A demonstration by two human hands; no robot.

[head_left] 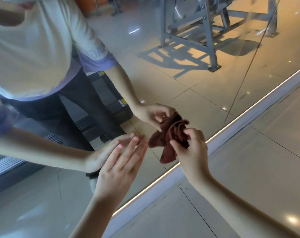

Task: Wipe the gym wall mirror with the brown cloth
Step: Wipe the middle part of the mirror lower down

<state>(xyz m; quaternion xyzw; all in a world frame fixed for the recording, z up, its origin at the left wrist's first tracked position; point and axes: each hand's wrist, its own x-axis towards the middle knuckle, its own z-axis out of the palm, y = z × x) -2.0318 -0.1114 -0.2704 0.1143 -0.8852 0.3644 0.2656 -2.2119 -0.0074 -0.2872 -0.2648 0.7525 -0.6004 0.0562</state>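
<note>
The right hand (pixel 192 152) pinches the bunched brown cloth (pixel 168 152) close to the gym wall mirror (pixel 180 74), low near its bottom edge; the left hand (pixel 121 162) lies flat-fingered beside it, holding nothing; the cloth looks light, soft and floppy; it is probably best gathered into a wad against the palm.

Single head view, angled forward-down, close to wall mirror (pixel 163 86).
</note>
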